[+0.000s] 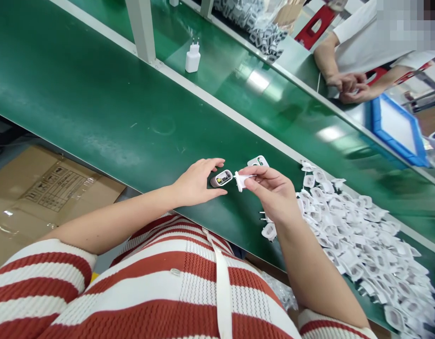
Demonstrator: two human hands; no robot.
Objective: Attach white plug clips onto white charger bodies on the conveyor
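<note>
Partly, a white plug top (240,181) was hidden by the right hand (278,195) pinching it; the left hand (193,183) was spread wide around an open case (222,178).

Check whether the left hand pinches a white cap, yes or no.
No, the right hand pinches the white cap, while the left hand is open.

At the lower left we see a brown cardboard box (44,188) with dark printing, below the edge of our green bench (97,99). A pale metal post (140,30) stands at a white rail (221,108). Across from us is a co-worker (358,44) in a white top, near a blue tray (376,117) and a red slotted piece (307,36). We also spot crumpled clear plastic (279,289) under the bench.
</note>
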